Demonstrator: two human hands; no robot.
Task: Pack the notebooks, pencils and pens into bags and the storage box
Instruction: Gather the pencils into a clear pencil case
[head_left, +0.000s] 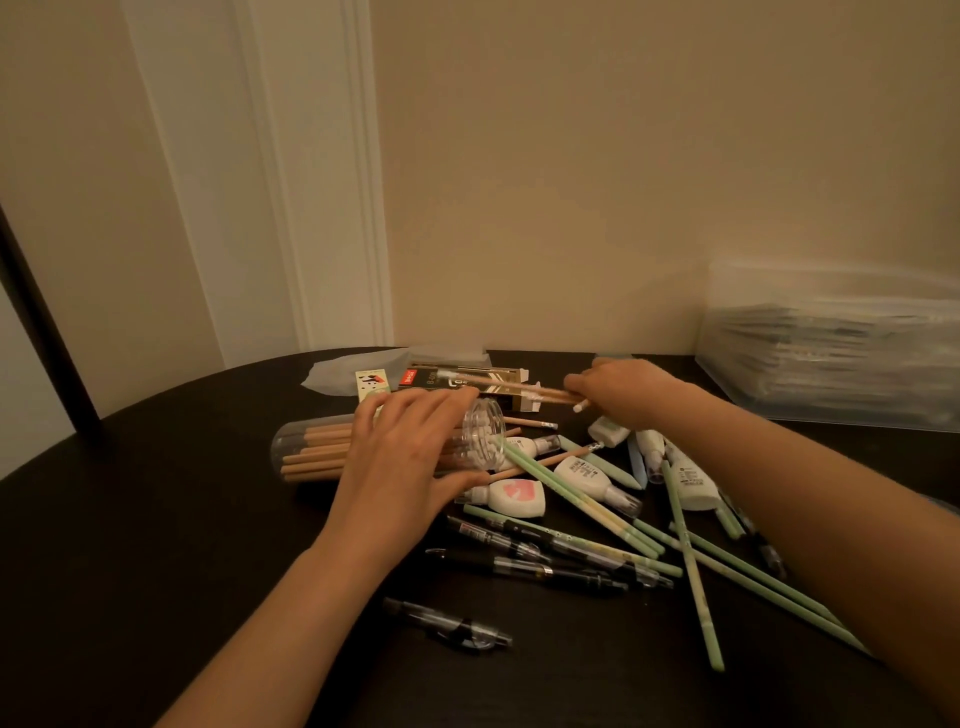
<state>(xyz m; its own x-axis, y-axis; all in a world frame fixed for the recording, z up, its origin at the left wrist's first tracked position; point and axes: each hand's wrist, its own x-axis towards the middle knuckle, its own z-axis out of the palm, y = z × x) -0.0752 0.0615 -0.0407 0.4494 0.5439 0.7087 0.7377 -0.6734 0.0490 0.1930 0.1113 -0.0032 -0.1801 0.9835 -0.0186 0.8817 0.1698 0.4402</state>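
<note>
A clear plastic tube (311, 449) lies on its side on the dark table (156, 519), filled with wooden pencils. My left hand (405, 457) curls over the tube near its open mouth. My right hand (618, 387) grips a few wooden pencils (519, 388) above a black and gold pen box (467, 379). Green pencils (696, 582), black gel pens (545, 561) and white correction tapes (587, 475) lie scattered in front of me. A clear storage box (831, 353) with stacked notebooks stands at the far right.
A small cream carton (371, 382) and a translucent bag (353, 371) lie behind the tube by the wall. One black pen (452, 623) lies alone near the front. A dark post (47, 322) stands at the far left.
</note>
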